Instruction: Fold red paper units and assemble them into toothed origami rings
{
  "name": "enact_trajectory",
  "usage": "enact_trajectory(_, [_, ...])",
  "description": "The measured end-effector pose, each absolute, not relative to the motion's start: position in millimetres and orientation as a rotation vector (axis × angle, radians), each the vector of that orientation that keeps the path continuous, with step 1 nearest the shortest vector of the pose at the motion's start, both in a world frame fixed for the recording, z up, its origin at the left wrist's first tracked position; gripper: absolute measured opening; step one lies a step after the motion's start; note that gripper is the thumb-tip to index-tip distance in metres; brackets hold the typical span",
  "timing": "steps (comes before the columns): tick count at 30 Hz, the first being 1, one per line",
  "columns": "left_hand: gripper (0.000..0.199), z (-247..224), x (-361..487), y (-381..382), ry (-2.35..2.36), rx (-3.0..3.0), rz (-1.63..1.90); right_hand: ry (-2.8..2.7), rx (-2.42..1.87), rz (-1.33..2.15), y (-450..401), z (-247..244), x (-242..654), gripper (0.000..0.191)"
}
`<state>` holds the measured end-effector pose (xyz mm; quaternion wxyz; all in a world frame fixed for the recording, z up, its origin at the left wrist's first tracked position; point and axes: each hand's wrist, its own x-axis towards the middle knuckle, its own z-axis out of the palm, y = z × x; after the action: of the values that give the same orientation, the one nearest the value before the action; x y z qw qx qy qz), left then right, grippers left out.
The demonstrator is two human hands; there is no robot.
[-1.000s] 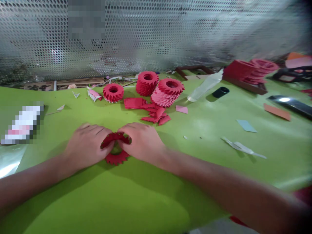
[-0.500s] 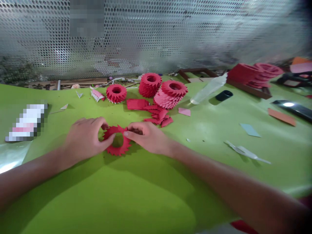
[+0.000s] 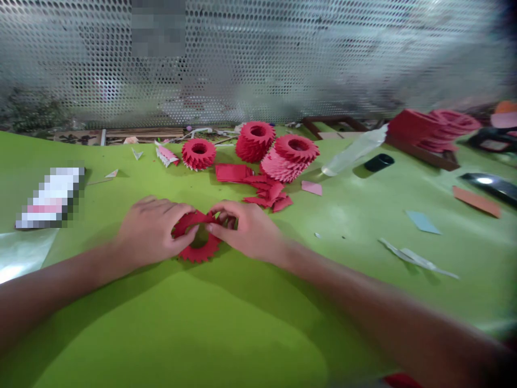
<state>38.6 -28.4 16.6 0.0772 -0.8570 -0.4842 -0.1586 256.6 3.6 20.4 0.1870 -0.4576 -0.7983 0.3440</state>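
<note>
A red ring of folded paper (image 3: 201, 254) with a toothed outer edge rests low over the green table. My left hand (image 3: 155, 226) grips its left side, thumb inside the hole and fingers over the outer edge. At the upper right of the ring, my right hand (image 3: 246, 229) pinches the paper between thumb and forefinger. Just beyond my hands lie several loose folded red paper pieces (image 3: 269, 193) and a flat stack of red paper (image 3: 233, 173). Farther back sit a small red paper ring (image 3: 198, 154), a taller red stack (image 3: 255, 141) and a red-and-pink stack (image 3: 290, 157).
A glue bottle (image 3: 355, 151) and a black cylinder (image 3: 378, 162) lie right of the stacks. A brown tray (image 3: 424, 152) holds more red folded paper (image 3: 434, 129). Paper scraps, one blue (image 3: 423, 221), one orange (image 3: 476, 201), lie at right. A perforated metal panel (image 3: 258, 59) stands behind.
My left fingers have closed over the ring's upper left edge, and its top looks more bent between my hands. The whole view has shifted slightly, with everything appearing a little farther right.
</note>
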Motion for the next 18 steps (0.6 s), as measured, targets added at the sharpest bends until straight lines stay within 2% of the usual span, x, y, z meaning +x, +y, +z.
enact_trajectory(8, [0.024,17.1,41.5,-33.5,-1.333,-2.524,-0.462,-2.428,-1.463,0.21,-13.2,28.5,246.5,0.035])
enact_trajectory(18, [0.027,18.4,45.7,-36.9,-1.351,-2.588,-0.438,-2.518,-1.278,0.117,-16.0,23.3,247.4,0.026])
